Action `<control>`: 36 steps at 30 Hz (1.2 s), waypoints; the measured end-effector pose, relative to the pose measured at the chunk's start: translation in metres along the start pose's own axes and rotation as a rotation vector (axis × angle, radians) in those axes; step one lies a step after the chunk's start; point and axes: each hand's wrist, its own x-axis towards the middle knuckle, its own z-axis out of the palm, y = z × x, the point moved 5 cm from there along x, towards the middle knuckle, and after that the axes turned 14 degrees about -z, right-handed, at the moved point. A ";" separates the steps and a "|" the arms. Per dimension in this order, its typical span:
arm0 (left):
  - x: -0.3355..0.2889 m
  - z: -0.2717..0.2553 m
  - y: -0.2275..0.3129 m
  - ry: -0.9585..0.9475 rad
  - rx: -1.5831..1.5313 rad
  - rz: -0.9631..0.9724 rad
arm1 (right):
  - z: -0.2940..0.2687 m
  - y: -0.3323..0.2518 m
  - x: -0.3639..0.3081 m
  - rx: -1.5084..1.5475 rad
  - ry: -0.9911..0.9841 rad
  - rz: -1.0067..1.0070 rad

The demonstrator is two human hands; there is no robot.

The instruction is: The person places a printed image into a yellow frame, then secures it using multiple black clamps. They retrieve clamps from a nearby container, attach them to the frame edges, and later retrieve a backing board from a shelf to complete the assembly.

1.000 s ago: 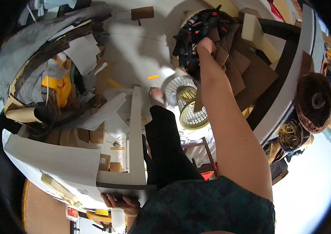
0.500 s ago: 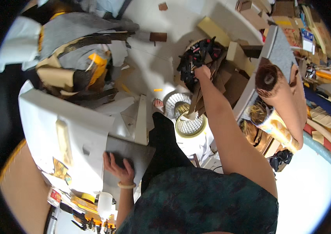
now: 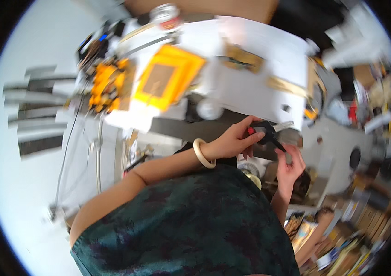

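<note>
A small black tool with a red spot (image 3: 264, 133) is in my left hand (image 3: 233, 140), fingers and thumb closed around its body. I wear a pale bangle (image 3: 203, 153) on that wrist. From the tool a dark, narrow end points down and to the right. My right hand (image 3: 290, 166) has its fingertips at that end, apparently pinching it. Blur hides the tool's exact kind. Both hands are in front of my body, by the near edge of the white table (image 3: 255, 94).
Yellow envelopes (image 3: 184, 78) lie on the table beside a white round container (image 3: 210, 109), with a tan piece (image 3: 244, 60) farther back. A can (image 3: 165, 17) stands at the far edge. Yellow-and-black items (image 3: 108, 87) sit at the left. A brown roll (image 3: 314, 234) leans at the lower right.
The view has swung left toward the table. My right hand has left the pile of black items on the floor. My left hand has come off the tabletop and now holds the black tool.
</note>
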 end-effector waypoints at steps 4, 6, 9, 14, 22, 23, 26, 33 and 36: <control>-0.142 -0.095 0.010 0.035 -0.214 0.074 | 0.126 -0.097 0.009 0.745 0.168 0.138; -0.200 -0.130 -0.002 0.085 -0.280 0.178 | 0.208 -0.170 0.030 1.161 0.144 0.380; -0.248 -0.151 -0.018 0.236 -0.419 0.264 | 0.269 -0.223 0.042 1.630 -0.250 0.415; -0.298 -0.192 -0.029 0.393 -0.438 0.425 | 0.328 -0.290 0.056 1.684 -0.622 0.399; -0.356 -0.241 -0.069 0.853 -0.394 0.375 | 0.418 -0.287 0.103 1.556 -0.635 0.218; -0.367 -0.252 -0.081 0.905 -0.417 0.350 | 0.438 -0.278 0.115 1.573 -0.589 0.209; -0.400 -0.274 -0.099 1.060 -0.519 0.405 | 0.495 -0.266 0.144 1.235 -0.433 0.346; -0.451 -0.353 -0.116 1.208 -0.653 0.291 | 0.647 -0.225 0.126 1.122 -0.622 0.212; -0.468 -0.392 -0.117 1.217 -0.668 0.282 | 0.669 -0.220 0.114 1.058 -0.681 0.207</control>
